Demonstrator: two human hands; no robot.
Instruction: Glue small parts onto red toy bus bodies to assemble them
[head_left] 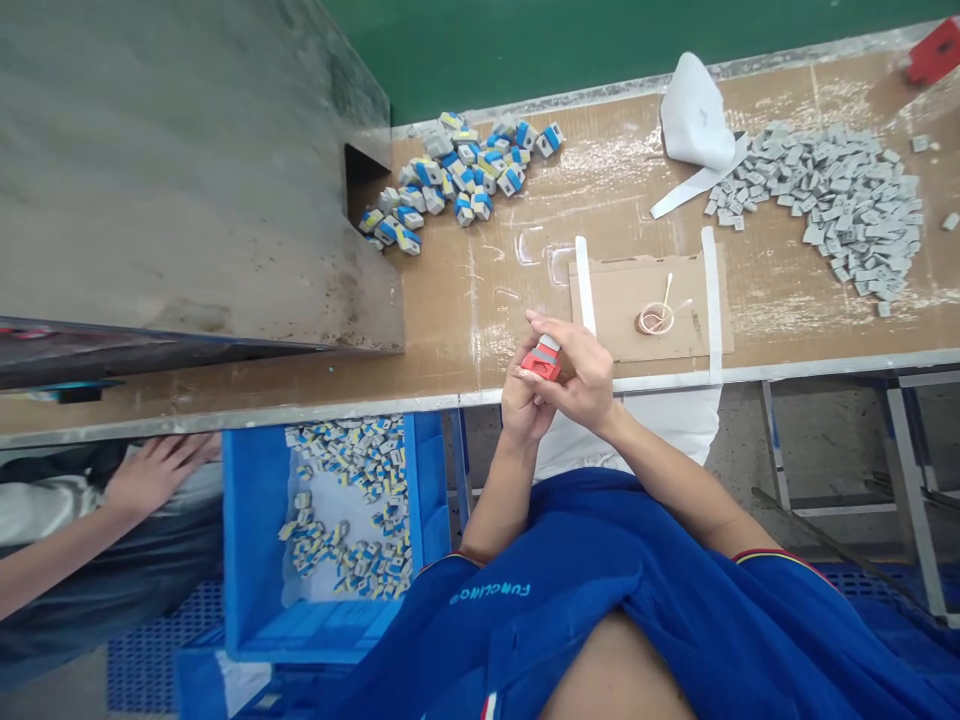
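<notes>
Above the near edge of the bench: red, angular block with grey band, held between left hand and right hand.
Grip: narrow, curled closely around block from both sides.
Cardboard: flat, matte, white tape along both sides, cotton swab on top.
Grey pieces: flat, loosely heaped at right.
Striped blocks: chunky, piled beside metal box.
Open room: glossy bench between striped blocks and cardboard.

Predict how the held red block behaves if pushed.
The red block is probably stiff: its edges look crisp. It seems light, being small against the left hand and right hand. Its flat face suggests sliding over rolling.
</notes>
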